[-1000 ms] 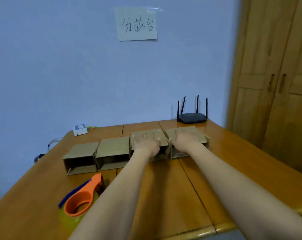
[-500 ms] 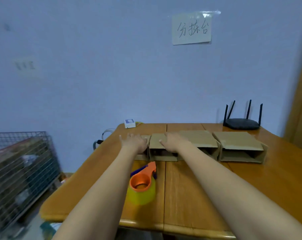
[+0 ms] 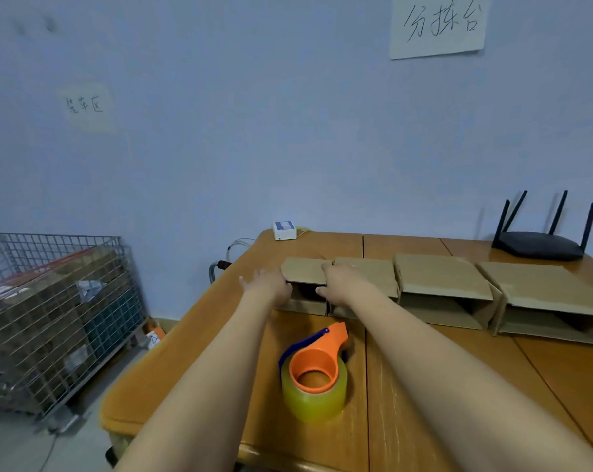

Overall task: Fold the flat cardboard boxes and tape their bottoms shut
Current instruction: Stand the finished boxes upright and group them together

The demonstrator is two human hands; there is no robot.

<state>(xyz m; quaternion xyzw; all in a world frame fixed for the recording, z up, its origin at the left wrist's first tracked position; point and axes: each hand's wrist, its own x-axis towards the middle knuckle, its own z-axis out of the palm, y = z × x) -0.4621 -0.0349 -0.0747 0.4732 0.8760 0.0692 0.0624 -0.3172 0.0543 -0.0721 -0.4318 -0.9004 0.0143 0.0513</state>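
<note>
The leftmost box (image 3: 305,284), far left of the router (image 3: 540,248) on the table (image 3: 186,362), is gripped at its left side by the left hand (image 3: 266,287), fingers curled, probably for steadying. At its right side the right hand (image 3: 344,284) holds it, arm outstretched.

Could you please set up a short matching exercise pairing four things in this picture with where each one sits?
Things:
1. orange tape dispenser with its yellowish clear roll
2. black router with four antennas
3. small white box with a blue label
4. wire mesh cage holding parcels

Places:
A. on the floor, left of the wooden table
B. far right corner of the table
C. between the two forearms, near the table's front
D. far left corner of the table

Pairs: 1-C, 2-B, 3-D, 4-A
</note>
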